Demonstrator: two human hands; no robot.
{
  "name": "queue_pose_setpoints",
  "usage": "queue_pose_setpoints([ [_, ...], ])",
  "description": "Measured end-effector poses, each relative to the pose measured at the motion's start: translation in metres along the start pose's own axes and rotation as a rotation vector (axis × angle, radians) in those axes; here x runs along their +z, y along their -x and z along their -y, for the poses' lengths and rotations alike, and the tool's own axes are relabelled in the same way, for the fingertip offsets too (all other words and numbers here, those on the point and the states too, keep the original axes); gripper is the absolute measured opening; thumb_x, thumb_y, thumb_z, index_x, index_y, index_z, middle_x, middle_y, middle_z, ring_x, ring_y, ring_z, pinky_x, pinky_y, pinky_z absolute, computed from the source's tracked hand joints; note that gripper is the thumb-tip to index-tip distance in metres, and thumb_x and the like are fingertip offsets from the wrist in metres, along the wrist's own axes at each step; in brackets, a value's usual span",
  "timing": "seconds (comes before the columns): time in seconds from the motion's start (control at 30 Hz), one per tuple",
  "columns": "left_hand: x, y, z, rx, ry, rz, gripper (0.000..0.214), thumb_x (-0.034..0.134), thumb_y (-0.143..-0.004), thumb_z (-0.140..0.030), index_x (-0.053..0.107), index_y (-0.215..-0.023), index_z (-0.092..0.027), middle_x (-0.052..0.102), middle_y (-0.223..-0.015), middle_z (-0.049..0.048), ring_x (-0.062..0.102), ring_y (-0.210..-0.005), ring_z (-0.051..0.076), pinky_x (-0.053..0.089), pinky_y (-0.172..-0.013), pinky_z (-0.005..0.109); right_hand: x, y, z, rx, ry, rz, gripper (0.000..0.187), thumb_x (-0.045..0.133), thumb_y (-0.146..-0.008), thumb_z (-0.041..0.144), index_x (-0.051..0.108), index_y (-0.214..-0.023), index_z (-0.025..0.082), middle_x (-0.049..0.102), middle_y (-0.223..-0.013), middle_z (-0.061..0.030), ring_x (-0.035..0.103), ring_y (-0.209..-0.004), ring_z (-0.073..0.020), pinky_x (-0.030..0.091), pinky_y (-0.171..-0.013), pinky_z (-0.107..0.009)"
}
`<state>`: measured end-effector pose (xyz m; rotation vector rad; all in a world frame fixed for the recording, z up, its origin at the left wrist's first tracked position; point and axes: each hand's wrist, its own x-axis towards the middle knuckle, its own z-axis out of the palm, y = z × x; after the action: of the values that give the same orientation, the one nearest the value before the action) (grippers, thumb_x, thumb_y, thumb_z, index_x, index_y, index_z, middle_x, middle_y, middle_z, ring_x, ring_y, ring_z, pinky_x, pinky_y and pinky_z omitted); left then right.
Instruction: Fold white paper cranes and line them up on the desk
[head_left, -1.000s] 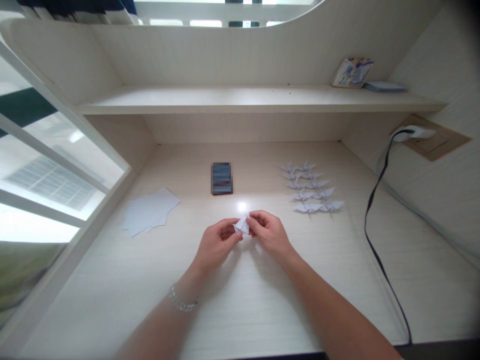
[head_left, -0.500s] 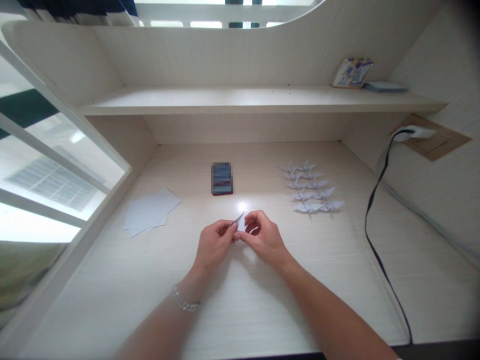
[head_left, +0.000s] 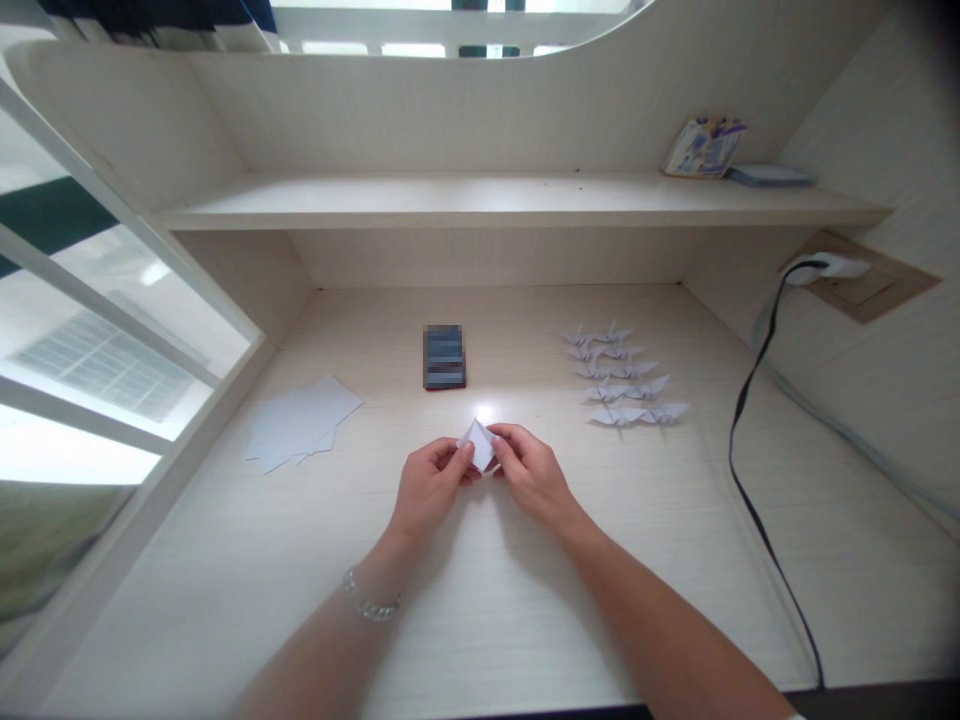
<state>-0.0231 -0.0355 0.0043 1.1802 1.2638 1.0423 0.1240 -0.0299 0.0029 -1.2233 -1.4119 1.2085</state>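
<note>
A small folded white paper (head_left: 477, 441), diamond-shaped from above, is held between my two hands over the desk. My left hand (head_left: 433, 485) pinches its left side, thumb on top and fingers beneath. On the right side, my right hand (head_left: 531, 474) grips it the same way, with the thumb across the front face. To the right stand several folded paper cranes (head_left: 622, 370) in paired rows. Loose white paper sheets (head_left: 304, 420) lie overlapping on the left.
Behind my hands lies a dark, blurred-out rectangular object (head_left: 444, 357). A black cable (head_left: 742, 480) runs from the wall socket (head_left: 870, 275) down the desk's right side. Above the desk, a shelf (head_left: 480, 195) holds a colourful packet (head_left: 705, 147) and a flat pale item (head_left: 770, 175).
The folded paper has turned from a narrow, edge-on shape to a flat diamond facing up. My right thumb has moved up onto its front face. Other things stay put.
</note>
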Motion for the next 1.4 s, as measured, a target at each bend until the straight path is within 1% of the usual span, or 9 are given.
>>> queue_pose_setpoints([
  [0.1,0.001,-0.001,0.001,-0.033,0.089,0.015,0.032,0.057,-0.075,-0.043,0.065,-0.08,-0.013,0.068,-0.074,0.0074,0.062,-0.065,0.016,0.05,-0.063,0.027,0.0,-0.003,-0.003,0.084,-0.136,0.03,0.027,0.045,-0.084,0.038,0.056,-0.1,0.019,0.064,-0.08,-0.004,0.062,-0.067,-0.016,0.05,-0.057,-0.026],
  [0.17,0.002,0.0,0.0,-0.046,0.125,0.025,0.032,0.058,-0.075,-0.043,0.065,-0.08,-0.013,0.068,-0.075,0.0079,0.062,-0.065,0.016,0.049,-0.063,0.027,0.0,-0.004,-0.004,0.107,-0.159,0.035,0.027,0.046,-0.083,0.038,0.056,-0.1,0.019,0.064,-0.079,-0.0037,0.061,-0.065,-0.0156,0.05,-0.056,-0.026],
  [0.33,0.002,0.001,0.0,-0.018,0.055,0.052,0.028,0.059,-0.074,-0.04,0.065,-0.077,-0.014,0.066,-0.068,0.0059,0.061,-0.064,0.016,0.049,-0.063,0.026,-0.002,-0.001,0.001,0.033,0.067,-0.062,0.026,0.049,-0.082,0.037,0.058,-0.099,0.019,0.065,-0.078,-0.004,0.06,-0.067,-0.0161,0.046,-0.06,-0.026],
  [0.43,0.001,0.001,0.001,0.002,-0.002,0.083,0.026,0.057,-0.076,-0.039,0.064,-0.078,-0.014,0.066,-0.068,0.0059,0.061,-0.065,0.016,0.048,-0.064,0.026,-0.003,0.001,0.006,-0.031,0.176,-0.125,0.02,0.051,-0.081,0.036,0.06,-0.087,0.019,0.064,-0.075,-0.0033,0.058,-0.066,-0.0156,0.044,-0.06,-0.026],
  [0.53,0.001,0.001,0.001,-0.011,0.006,0.096,0.027,0.057,-0.076,-0.04,0.064,-0.079,-0.014,0.065,-0.068,0.0064,0.062,-0.066,0.016,0.049,-0.064,0.027,-0.004,0.002,0.011,-0.055,0.201,-0.163,0.019,0.052,-0.081,0.035,0.06,-0.078,0.018,0.064,-0.072,-0.0029,0.057,-0.063,-0.0153,0.043,-0.06,-0.026],
  [0.83,0.002,0.001,-0.002,-0.075,0.155,0.126,0.036,0.061,-0.073,-0.039,0.062,-0.099,-0.013,0.067,-0.08,0.0084,0.064,-0.067,0.017,0.052,-0.065,0.03,-0.002,0.004,0.01,-0.117,0.265,-0.154,0.019,0.049,-0.083,0.031,0.063,-0.08,0.019,0.066,-0.076,-0.0039,0.058,-0.066,-0.0169,0.043,-0.063,-0.028],
  [1.13,0.002,0.004,-0.007,-0.099,0.263,0.163,0.039,0.063,-0.072,-0.037,0.059,-0.103,-0.014,0.064,-0.089,0.0089,0.064,-0.072,0.018,0.053,-0.061,0.029,-0.002,0.006,0.008,-0.186,0.348,-0.138,0.02,0.046,-0.084,0.028,0.064,-0.087,0.021,0.065,-0.083,-0.006,0.058,-0.073,-0.0194,0.043,-0.067,-0.03],
  [1.27,0.002,0.003,-0.01,-0.148,0.345,0.113,0.04,0.06,-0.073,-0.043,0.057,-0.102,-0.016,0.063,-0.085,0.0061,0.062,-0.066,0.015,0.053,-0.055,0.026,-0.001,0.006,0.009,-0.23,0.365,-0.107,0.02,0.046,-0.085,0.027,0.064,-0.088,0.021,0.065,-0.083,-0.0055,0.058,-0.073,-0.0186,0.043,-0.067,-0.029],
  [1.4,0.0,0.002,-0.01,-0.134,0.347,0.064,0.033,0.063,-0.072,-0.041,0.06,-0.093,-0.015,0.061,-0.077,0.0028,0.059,-0.061,0.011,0.05,-0.051,0.021,-0.001,0.007,0.009,-0.272,0.353,-0.063,0.019,0.046,-0.085,0.025,0.064,-0.087,0.021,0.066,-0.082,-0.0046,0.058,-0.072,-0.0169,0.044,-0.065,-0.027],
])
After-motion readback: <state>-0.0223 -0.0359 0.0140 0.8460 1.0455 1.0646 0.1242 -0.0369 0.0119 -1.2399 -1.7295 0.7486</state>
